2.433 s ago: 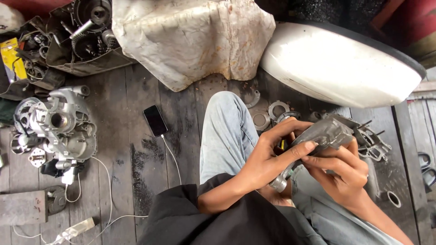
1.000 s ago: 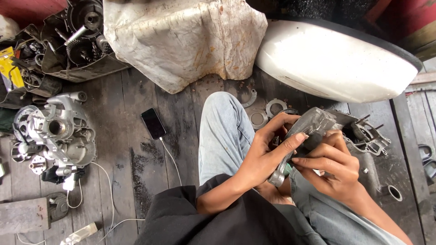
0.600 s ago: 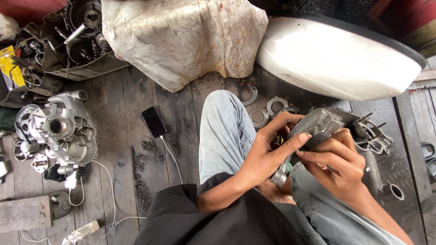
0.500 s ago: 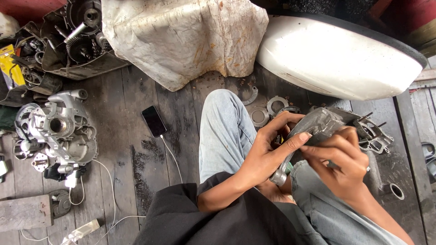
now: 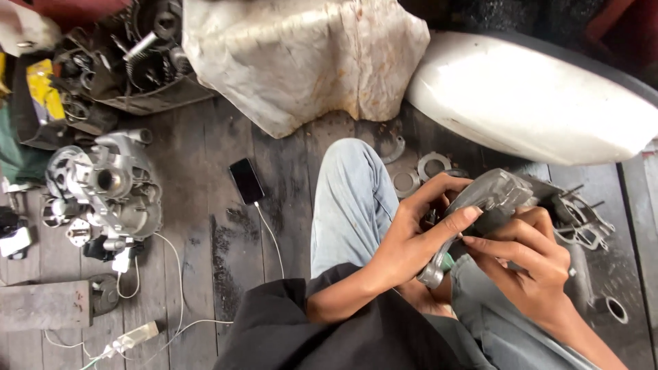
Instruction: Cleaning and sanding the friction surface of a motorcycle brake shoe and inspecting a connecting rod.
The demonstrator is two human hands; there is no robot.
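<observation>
Left fingers: the left hand point(image 5: 411, 236) curls over the near face of a grey cast-metal engine cover point(image 5: 490, 202), thumb laid flat along its edge, fingers bent and pressed to the casting.
Right fingers: the right hand point(image 5: 531, 264) clasps the cover's lower right side, fingers close together and curled around it.
Cover: dull, ribbed aluminium with rounded corners, held above the lap between the jeans-clad knees.
Beside it: a spiky metal part point(image 5: 579, 219) just right of the cover.
Floor: dark, oil-stained wooden planks point(image 5: 205, 205); flat ring gaskets point(image 5: 432, 164) near the knee.
Further out: black phone point(image 5: 245, 180) with white cable; engine block point(image 5: 103, 192) at left; stained cloth point(image 5: 301, 55); glossy white curved panel point(image 5: 534, 96).
</observation>
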